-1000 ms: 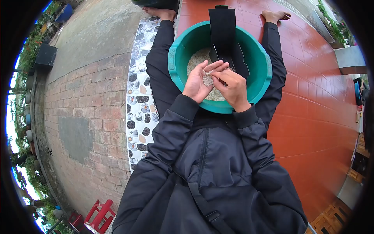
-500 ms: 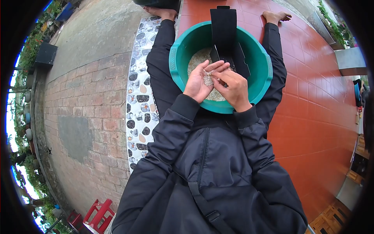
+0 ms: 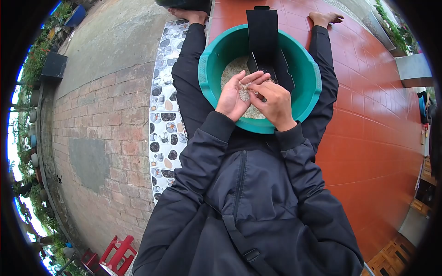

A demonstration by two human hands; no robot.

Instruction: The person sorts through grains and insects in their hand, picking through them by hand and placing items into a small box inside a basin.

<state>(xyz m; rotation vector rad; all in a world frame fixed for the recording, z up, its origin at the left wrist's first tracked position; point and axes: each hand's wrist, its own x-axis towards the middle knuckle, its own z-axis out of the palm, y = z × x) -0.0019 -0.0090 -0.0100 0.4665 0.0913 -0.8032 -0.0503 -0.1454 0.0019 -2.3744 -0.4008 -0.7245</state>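
A green basin (image 3: 314, 87) stands between my legs with pale grains (image 3: 231, 69) on its bottom. My left hand (image 3: 233, 99) is palm up over the basin's near part and holds a small heap of grains (image 3: 244, 94) in its cupped palm. Above that palm, my right hand (image 3: 272, 102) has its thumb and index finger pinched at the grains; what is between the fingertips is too small to make out. A black open box (image 3: 263, 39) stands in the basin beyond my hands, and its lower part is partly hidden by them.
Red tiled floor (image 3: 363, 161) lies to the right. Left of my leg runs a pebble-patterned tile strip (image 3: 163, 124), then brick paving (image 3: 124, 138). A red plastic stool (image 3: 118, 255) is at the lower left. Potted plants line the far left.
The pinched fingers of my right hand have shifted slightly over my left palm. Both hands stay above the basin.
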